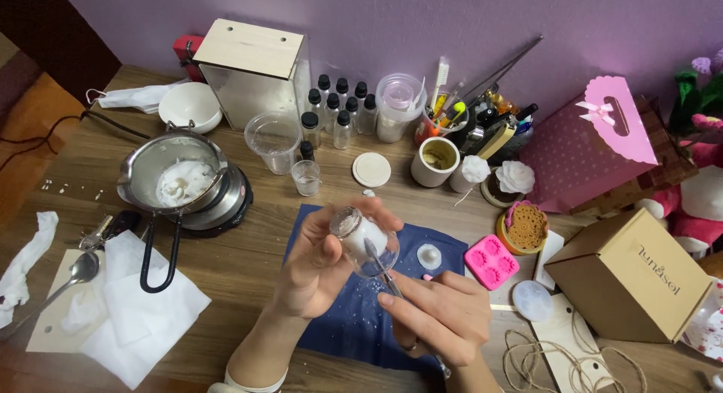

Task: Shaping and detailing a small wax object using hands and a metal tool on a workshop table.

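My left hand (320, 265) grips a small clear glass jar (365, 241) tilted on its side, with white wax inside. My right hand (440, 314) holds thin metal tweezers (380, 266), their tip poking into the jar's mouth. Both hands hover over a dark blue cloth (354, 318) speckled with white wax crumbs. A small white wax piece (428, 256) lies on the cloth to the right of the jar.
A metal melting pot (181, 178) with white wax sits on a hot plate at left, above white tissues (132, 306) and a spoon (71, 276). Small bottles (339, 107), plastic cups (273, 141), a pink silicone mould (491, 261), a cardboard box (629, 276) and twine (572, 359) surround the cloth.
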